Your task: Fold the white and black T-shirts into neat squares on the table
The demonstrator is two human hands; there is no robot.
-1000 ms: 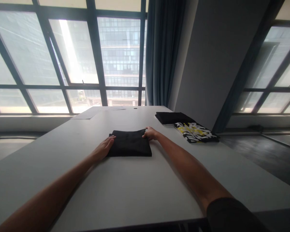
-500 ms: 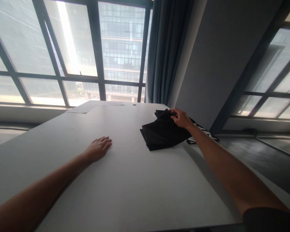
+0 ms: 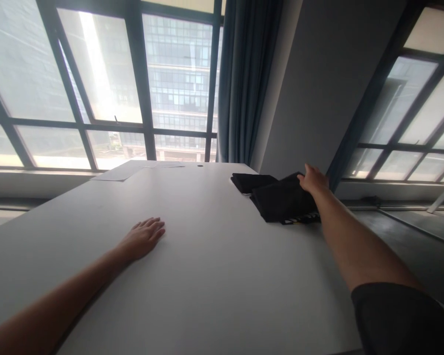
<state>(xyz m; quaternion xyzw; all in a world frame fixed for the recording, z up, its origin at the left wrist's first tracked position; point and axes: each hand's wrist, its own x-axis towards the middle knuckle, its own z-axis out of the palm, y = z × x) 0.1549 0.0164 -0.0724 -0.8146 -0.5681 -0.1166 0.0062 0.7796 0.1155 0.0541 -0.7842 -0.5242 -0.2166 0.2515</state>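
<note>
My left hand (image 3: 142, 239) lies palm down on the white table (image 3: 192, 276), its fingers stretched out and holding nothing. At the right side of the table, my right hand (image 3: 314, 180) grips the far right edge of a folded black cloth (image 3: 281, 199). Some of its fingers are hidden behind the hand and the fabric. Under the near edge of this cloth shows a black-and-white patterned piece (image 3: 303, 219). Just to the left and behind lies another folded black piece (image 3: 249, 182), partly overlapped by the held cloth.
White paper sheets (image 3: 114, 171) lie at the far left of the table. A round dark hole (image 3: 200, 166) is near its far edge. Beyond stand windows (image 3: 177, 74), a blue-grey curtain (image 3: 240, 88) and a grey pillar (image 3: 311, 88).
My right hand has carried the black cloth to the right, over the patterned piece, uncovering more of the other black piece. My left hand stays flat; the view has shifted slightly.
</note>
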